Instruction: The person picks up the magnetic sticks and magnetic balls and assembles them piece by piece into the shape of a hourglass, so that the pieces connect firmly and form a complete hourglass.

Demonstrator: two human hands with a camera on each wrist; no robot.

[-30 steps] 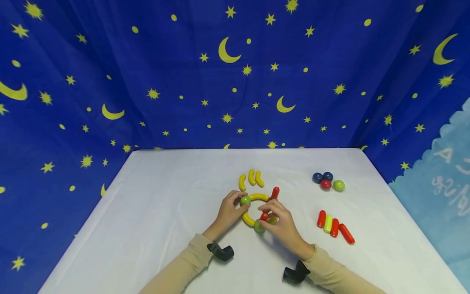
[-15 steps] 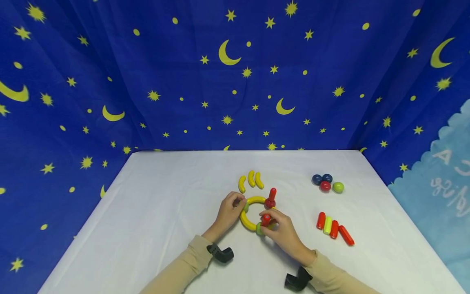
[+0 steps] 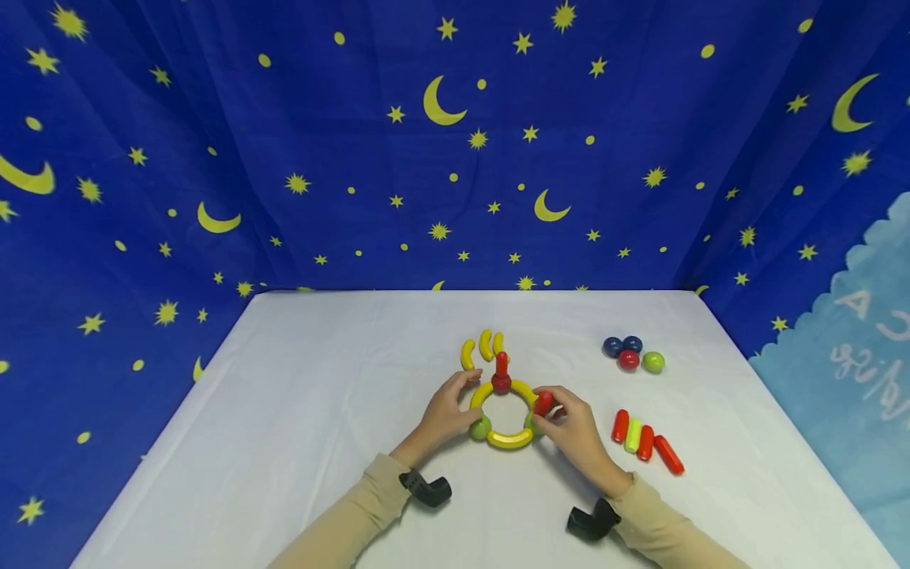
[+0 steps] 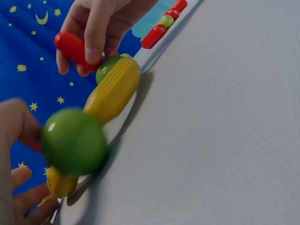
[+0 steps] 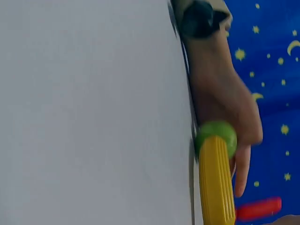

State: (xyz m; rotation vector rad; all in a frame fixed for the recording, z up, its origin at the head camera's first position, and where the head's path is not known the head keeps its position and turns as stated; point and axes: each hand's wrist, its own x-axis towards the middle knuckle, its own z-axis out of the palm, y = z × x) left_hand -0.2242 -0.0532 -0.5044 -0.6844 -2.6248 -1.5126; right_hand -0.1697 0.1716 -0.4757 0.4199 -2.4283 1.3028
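Note:
Three yellow curved pieces form a ring on the white table, joined by balls. At the back, a red ball bears an upright red stick. My right hand pinches another red stick that stands on the right green ball. At the ring's left side, my left hand has its thumb right at the left green ball. Its fingers spread loosely beside a yellow piece in the left wrist view. The right palm is hidden.
Behind the ring lie three small yellow curved pieces. To the right are two blue balls, a red ball and a green ball. Nearer, a row of red sticks includes one lime stick. A starry blue curtain surrounds the table.
The ring has turned counterclockwise, bringing the red ball and its stick to the back. My right hand has moved rightward with the red stick it pinches. My left hand stays at the left side.

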